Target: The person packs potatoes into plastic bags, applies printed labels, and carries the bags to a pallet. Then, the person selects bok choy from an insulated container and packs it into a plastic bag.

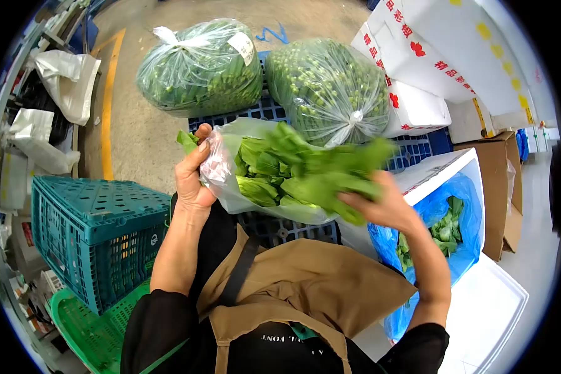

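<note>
My left hand [195, 169] is closed around the gathered rim of a clear plastic bag [230, 136], which lies on its side in front of me. Leafy greens [262, 163] fill the bag, and a few leaves stick out behind my left fingers. At the bag's right side my right hand [380, 202] grips a bunch of leafy greens [349, 168], blurred by motion. Part of that bunch overlaps the bag's mouth. Below my right forearm, a white foam box [474, 163] lined with a blue plastic bag [427, 206] holds more of the greens.
Two tied bags of green stalks [199, 68] [327, 87] rest on a blue pallet [265, 111]. Teal crates [96, 209] and a green basket [115, 336] stand at left. White foam boxes [417, 106] and a cardboard box [495, 193] are at right. A foam lid [486, 311] lies lower right.
</note>
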